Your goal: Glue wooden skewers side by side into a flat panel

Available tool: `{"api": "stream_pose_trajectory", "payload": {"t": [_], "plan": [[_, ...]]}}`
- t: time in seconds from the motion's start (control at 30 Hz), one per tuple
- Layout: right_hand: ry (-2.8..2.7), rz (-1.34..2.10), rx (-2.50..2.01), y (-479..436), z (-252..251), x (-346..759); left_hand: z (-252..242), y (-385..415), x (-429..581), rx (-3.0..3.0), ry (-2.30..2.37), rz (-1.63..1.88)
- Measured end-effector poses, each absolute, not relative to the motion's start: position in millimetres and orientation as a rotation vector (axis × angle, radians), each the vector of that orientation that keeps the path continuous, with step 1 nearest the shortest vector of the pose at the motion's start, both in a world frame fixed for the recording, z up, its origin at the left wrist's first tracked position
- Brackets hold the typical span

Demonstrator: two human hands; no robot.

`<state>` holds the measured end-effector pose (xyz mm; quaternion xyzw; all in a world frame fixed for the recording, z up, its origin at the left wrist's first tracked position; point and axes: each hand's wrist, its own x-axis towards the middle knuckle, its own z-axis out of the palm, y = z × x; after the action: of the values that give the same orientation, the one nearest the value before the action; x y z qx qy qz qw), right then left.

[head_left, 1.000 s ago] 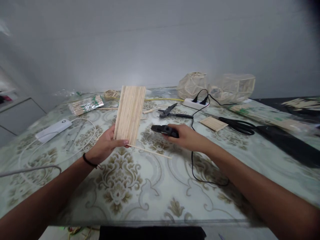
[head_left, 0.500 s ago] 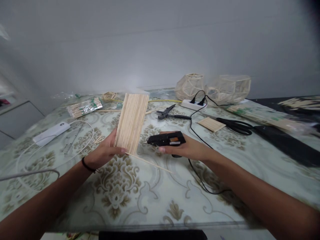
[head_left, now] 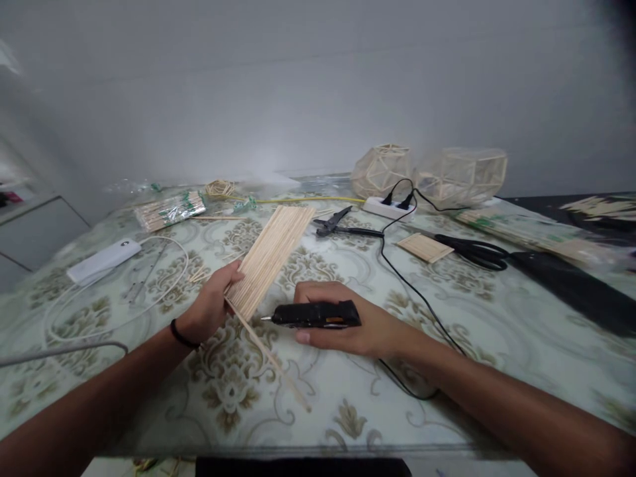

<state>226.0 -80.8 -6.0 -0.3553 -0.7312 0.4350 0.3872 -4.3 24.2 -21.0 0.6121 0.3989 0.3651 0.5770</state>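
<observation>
A flat panel of thin wooden sticks (head_left: 275, 255) tilts up and to the right, its lower left corner gripped by my left hand (head_left: 216, 299). One long stick (head_left: 278, 368) juts from the panel's lower edge toward the table's front. My right hand (head_left: 342, 318) is wrapped round a black glue gun (head_left: 313, 314). The gun's metal nozzle points left, close to the panel's lower right corner; whether they touch I cannot tell.
Pliers (head_left: 338, 225), a small stick panel (head_left: 424, 248), scissors (head_left: 472, 252) and a power strip (head_left: 390, 207) lie behind my right hand. Two stick-frame shapes stand by the wall. A white device (head_left: 104, 261) with cables and bagged sticks (head_left: 169, 211) are at left.
The stick panel has tipped to the right and come lower, and its jutting stick now points more steeply toward the front. My right hand has brought the glue gun nearer and slightly left.
</observation>
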Motion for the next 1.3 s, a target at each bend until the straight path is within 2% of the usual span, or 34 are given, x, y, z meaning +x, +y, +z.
{"api": "stream_pose_trajectory", "payload": {"t": [0.3, 1.3], "plan": [[-1.988, 0.815, -0.806, -86.5, -9.3, 214.5, -11.0, 12.4, 6.6, 1.719, 1.112, 0.843], [-2.09, 0.709, -0.802, -86.9, -14.5, 211.9, -8.5, 7.2, 8.1, 1.775, 1.032, 0.879]]}}
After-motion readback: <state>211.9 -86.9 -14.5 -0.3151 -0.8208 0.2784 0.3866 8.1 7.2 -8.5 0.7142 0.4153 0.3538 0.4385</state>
